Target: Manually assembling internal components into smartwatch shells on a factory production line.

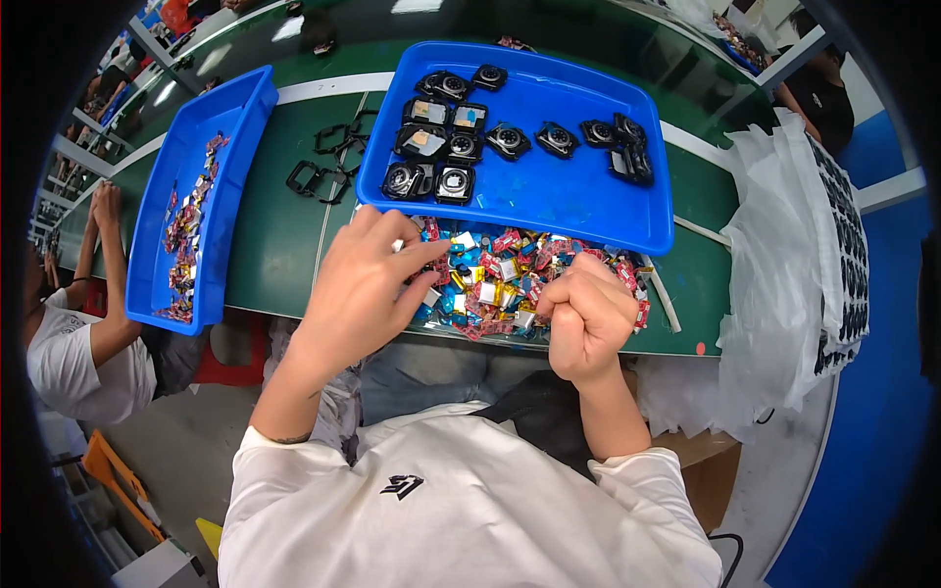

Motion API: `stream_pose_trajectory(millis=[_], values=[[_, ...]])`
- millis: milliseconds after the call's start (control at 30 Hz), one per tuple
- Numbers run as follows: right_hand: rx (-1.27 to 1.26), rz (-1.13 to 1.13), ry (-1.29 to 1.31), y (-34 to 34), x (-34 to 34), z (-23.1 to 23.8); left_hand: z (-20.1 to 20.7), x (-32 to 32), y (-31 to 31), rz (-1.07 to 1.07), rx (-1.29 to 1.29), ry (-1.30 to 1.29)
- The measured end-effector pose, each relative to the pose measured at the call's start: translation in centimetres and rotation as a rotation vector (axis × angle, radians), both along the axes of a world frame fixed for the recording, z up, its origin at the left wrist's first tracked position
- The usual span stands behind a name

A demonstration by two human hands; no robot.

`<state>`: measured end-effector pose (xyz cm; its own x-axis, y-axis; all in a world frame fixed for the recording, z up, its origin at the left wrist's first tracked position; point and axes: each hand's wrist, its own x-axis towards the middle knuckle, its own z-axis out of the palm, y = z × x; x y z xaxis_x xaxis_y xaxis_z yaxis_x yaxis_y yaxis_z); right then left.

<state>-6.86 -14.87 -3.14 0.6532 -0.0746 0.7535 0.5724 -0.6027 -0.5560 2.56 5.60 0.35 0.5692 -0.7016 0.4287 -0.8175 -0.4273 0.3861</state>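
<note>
Midway, by our reading, through a sorting job at a green surface [284,245]; we work a heap of small foil-wrapped parts [510,279], red, gold and blue, lying at the near edge just below a blue tray [549,201]; about a dozen dark, squarish modules [441,147] already sit in rows in the tray's far half, while its near half is bare and the heap remains large, so we judge most of the work is left; a few empty black frames [328,162] lie on the surface to the tray's left; our left hand [363,289] rests on the heap's left side, fingers [421,257] loosely apart and stretched over the parts, touching them without clamping any that we can see; our right hand [586,316] is balled into a fist at the heap's right edge, fingers curled tight together, and we cannot tell whether a part is inside; a second blue tray [211,186] of similar parts stands further left, beside a co-worker's arm [108,294].
</note>
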Motion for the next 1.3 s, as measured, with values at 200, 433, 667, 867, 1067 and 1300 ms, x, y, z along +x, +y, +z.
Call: stream_pose_trajectory(millis=[200, 433, 667, 867, 1067, 1300], values=[[0.163, -0.092, 0.06, 1.2, -0.6, 0.1, 0.2, 0.6, 0.0, -0.055, -0.057, 0.162], [-0.039, 0.046, 0.004, 0.5, -0.4, 0.3, 0.5, -0.2, -0.3, -0.104, -0.341, 0.127], [-0.063, -0.138, -0.028, 2.8, -0.2, 2.1, 0.2, -1.6, -0.7, -0.153, -0.476, 0.059], [-0.173, -0.026, -0.102, 2.1, 0.2, 1.0, -1.6, -3.0, -1.0, -0.123, -0.696, 0.482], [-0.078, 0.016, -0.079, 2.3, 0.4, 1.2, -3.8, -2.9, -0.2, -0.18, -0.801, 0.711], [0.003, 0.102, 0.078, 2.2, -0.2, 1.2, -2.5, -3.0, -1.0, -0.164, -0.759, 0.562]])
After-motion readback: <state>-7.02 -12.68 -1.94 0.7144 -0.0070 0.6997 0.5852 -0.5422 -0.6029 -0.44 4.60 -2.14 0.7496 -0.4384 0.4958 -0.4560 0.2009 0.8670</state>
